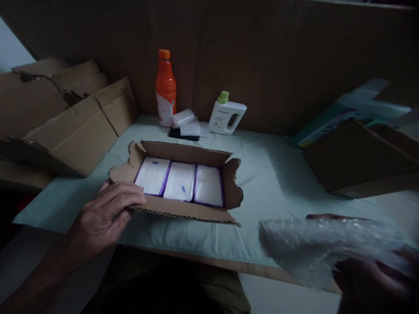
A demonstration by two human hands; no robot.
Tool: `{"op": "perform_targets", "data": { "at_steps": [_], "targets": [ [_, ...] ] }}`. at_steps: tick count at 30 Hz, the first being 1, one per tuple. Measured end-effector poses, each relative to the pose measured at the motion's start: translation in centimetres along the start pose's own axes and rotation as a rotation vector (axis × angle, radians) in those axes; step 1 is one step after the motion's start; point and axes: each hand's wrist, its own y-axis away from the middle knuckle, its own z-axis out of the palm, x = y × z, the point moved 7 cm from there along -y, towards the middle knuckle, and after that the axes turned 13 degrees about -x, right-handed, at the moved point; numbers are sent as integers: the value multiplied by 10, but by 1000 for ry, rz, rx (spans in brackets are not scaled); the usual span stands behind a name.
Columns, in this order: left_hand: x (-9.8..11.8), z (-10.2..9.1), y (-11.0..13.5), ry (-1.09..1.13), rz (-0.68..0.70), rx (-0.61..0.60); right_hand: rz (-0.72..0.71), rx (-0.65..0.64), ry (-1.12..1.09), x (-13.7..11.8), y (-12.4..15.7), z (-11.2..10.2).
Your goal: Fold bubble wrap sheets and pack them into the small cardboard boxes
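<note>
An opened cardboard box (pixel 183 209) with torn, ragged end flaps stands on the cloth-covered table. Inside it lie three white packs (pixel 178 181) side by side, edged in purple. My left hand (pixel 109 209) grips the box's near left corner, fingers over the rim and thumb outside. At the lower right, my right hand (pixel 369 279) is closed on a roll of bubble wrap (pixel 310 240). Motion smears both the roll and that hand, and the roll is held apart from the box.
Behind the box stand an orange bottle (pixel 166 87) and a white jug with a green cap (pixel 225 115). Small bubble-wrap pieces (pixel 190 126) lie on a black flat item (pixel 183 135). Cardboard boxes (pixel 78 126) flank the left; another box (pixel 356 157) and a teal package (pixel 327 122) are right.
</note>
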Motion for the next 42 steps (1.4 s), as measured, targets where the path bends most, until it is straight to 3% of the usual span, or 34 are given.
{"op": "perform_targets", "data": {
  "at_steps": [4, 10, 17, 20, 24, 27, 29, 31, 33, 37, 39, 42],
  "targets": [
    [-5, -1, 1, 44, -41, 80, -8, 96, -95, -35, -26, 37],
    [-3, 0, -7, 61, -29, 131, -101, -96, -106, -64, -58, 93],
    [8, -24, -2, -21, -70, 359, -164, -152, 132, -74, -77, 116],
    [16, -33, -11, -32, -34, 379, -173, -155, 211, -81, -82, 126],
    [23, -36, -23, -65, 23, 357, -203, -78, 115, -79, -81, 111],
    [26, -26, -28, -128, 78, 292, -186, 136, 167, -61, -75, 67],
    [26, -12, -32, -208, 100, 184, -118, 312, 397, -42, -70, 33],
    [24, 2, -38, -301, 100, 71, -43, 367, 625, -15, -68, 11],
    [19, 9, -45, -370, 101, 5, -11, 262, 757, 19, -68, 7],
    [8, 5, -69, -473, 130, -6, 4, -163, 849, 85, -58, 37],
    [0, 1, -87, -486, 112, 49, 21, -289, 858, 104, -47, 50],
    [-17, -1, -111, -388, 27, 153, 19, -409, 868, 113, -35, 61]
  ]
}}
